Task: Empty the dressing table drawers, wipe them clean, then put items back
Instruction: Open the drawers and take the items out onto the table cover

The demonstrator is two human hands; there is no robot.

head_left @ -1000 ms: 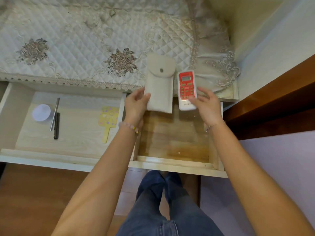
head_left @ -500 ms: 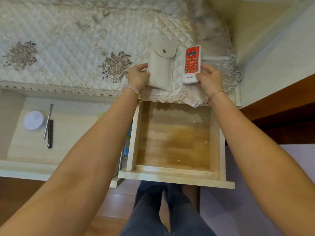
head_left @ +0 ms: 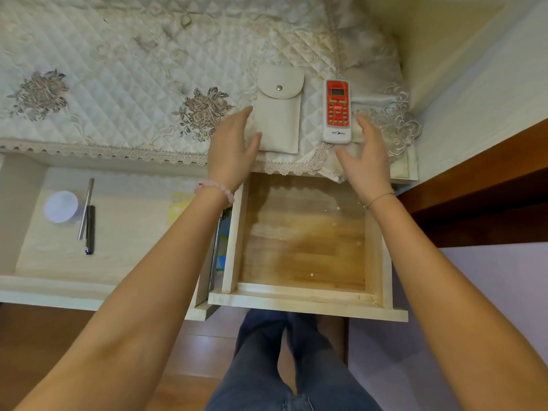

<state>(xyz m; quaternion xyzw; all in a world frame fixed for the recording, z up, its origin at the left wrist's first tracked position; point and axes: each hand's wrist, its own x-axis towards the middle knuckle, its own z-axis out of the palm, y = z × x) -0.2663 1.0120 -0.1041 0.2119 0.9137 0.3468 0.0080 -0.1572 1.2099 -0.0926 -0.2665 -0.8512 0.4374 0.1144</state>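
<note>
A cream pouch (head_left: pixel 279 114) with a snap flap and a red-and-white remote control (head_left: pixel 337 111) lie side by side on the quilted table cover (head_left: pixel 124 84). My left hand (head_left: pixel 234 146) hovers open just left of the pouch, fingers straight, holding nothing. To the right of the remote, my right hand (head_left: pixel 366 157) is open and off it. Below both hands the small wooden right drawer (head_left: pixel 302 298) is pulled out, its bottom bare apart from a few specks. The wide left drawer (head_left: pixel 44 287) is open too.
The left drawer holds a white round jar (head_left: pixel 61 206), a silver stick (head_left: pixel 86 207), a black pen (head_left: pixel 90 229) and a yellow card (head_left: pixel 179 203) partly behind my left arm. A dark wood edge (head_left: pixel 480 185) runs along the right. My legs (head_left: pixel 284 366) are below the drawers.
Both hands carried the pouch and the remote up from over the right drawer, laid them on the table cover and let go. The hands now hover open beside them.
</note>
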